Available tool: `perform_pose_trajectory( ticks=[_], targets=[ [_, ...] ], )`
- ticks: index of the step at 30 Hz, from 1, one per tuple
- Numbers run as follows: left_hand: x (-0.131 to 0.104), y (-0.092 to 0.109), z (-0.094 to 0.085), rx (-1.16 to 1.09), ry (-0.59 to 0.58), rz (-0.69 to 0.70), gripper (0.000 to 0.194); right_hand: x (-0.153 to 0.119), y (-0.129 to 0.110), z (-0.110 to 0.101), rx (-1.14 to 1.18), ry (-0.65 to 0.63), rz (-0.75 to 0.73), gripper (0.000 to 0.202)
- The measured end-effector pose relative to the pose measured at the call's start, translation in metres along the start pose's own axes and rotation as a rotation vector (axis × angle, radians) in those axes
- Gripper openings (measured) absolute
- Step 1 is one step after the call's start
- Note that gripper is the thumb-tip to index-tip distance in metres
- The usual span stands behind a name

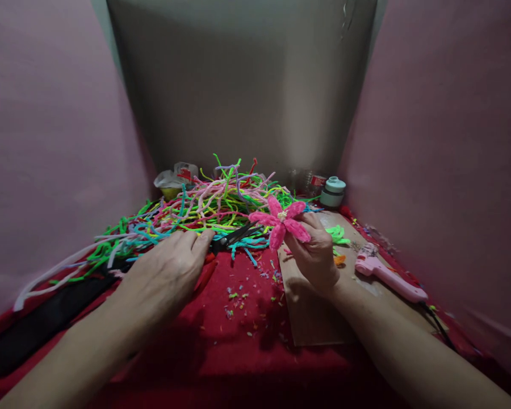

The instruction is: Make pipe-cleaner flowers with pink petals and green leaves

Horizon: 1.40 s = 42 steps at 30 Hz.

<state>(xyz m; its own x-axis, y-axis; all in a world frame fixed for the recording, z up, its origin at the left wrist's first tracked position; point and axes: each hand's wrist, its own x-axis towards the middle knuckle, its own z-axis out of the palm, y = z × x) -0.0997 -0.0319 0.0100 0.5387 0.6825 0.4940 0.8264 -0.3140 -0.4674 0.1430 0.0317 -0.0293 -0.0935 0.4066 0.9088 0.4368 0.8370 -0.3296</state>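
A pink flower (281,217) made of fuzzy craft stems is held up in front of the right side of a big tangled pile (221,199) of the same kind of stems. The flower has five plump, pointed petals in bright pink, spread like a star, with a small cream-coloured tuft at the centre; its open face is turned to the viewer. The right hand (317,255) has its fingers closed on the flower from behind and to the right.

The left hand (170,267), in front of the pile's left half, is curled around the red handles of black-bladed scissors (238,233). The blades point toward the flower's left petal; I cannot tell whether they touch it.

The pile mixes green, yellow, turquoise, pink, lilac and red strands. In front of it, tiny coloured clippings (236,295) dot a red cloth (238,346). To its right and nearer the viewer is a brown board (310,318), with a pink glue gun (392,278) and looped bright green stems (337,234) on it.

Just beyond the pile's right end stand a mint-green container (333,194) and a clear bottle with a red label (317,181); another red label (184,174) shows behind its left side. The lettering on both is too small to read.
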Motion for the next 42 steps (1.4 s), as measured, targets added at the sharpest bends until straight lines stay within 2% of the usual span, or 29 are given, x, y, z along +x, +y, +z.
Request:
perform_pose_trajectory(
  ticks=[13,21,31,34,42],
  targets=[
    [0.004,0.003,-0.005,-0.013,-0.010,-0.006,0.033,0.000,0.002,0.000,0.022,-0.023,-0.009,0.012],
    [0.004,0.001,-0.007,-0.055,0.078,0.012,0.028,0.001,0.001,-0.001,0.054,-0.030,0.004,0.012],
    [0.005,0.001,-0.013,-0.052,0.070,0.017,0.033,0.002,0.000,-0.002,0.050,-0.031,0.002,0.013],
    [0.005,0.001,-0.012,-0.052,0.088,0.032,0.034,0.002,0.001,-0.001,0.059,-0.025,-0.014,0.013],
    [-0.001,-0.001,-0.005,-0.091,0.042,0.024,0.035,0.002,0.000,-0.002,0.046,-0.036,0.007,0.013]
  ],
)
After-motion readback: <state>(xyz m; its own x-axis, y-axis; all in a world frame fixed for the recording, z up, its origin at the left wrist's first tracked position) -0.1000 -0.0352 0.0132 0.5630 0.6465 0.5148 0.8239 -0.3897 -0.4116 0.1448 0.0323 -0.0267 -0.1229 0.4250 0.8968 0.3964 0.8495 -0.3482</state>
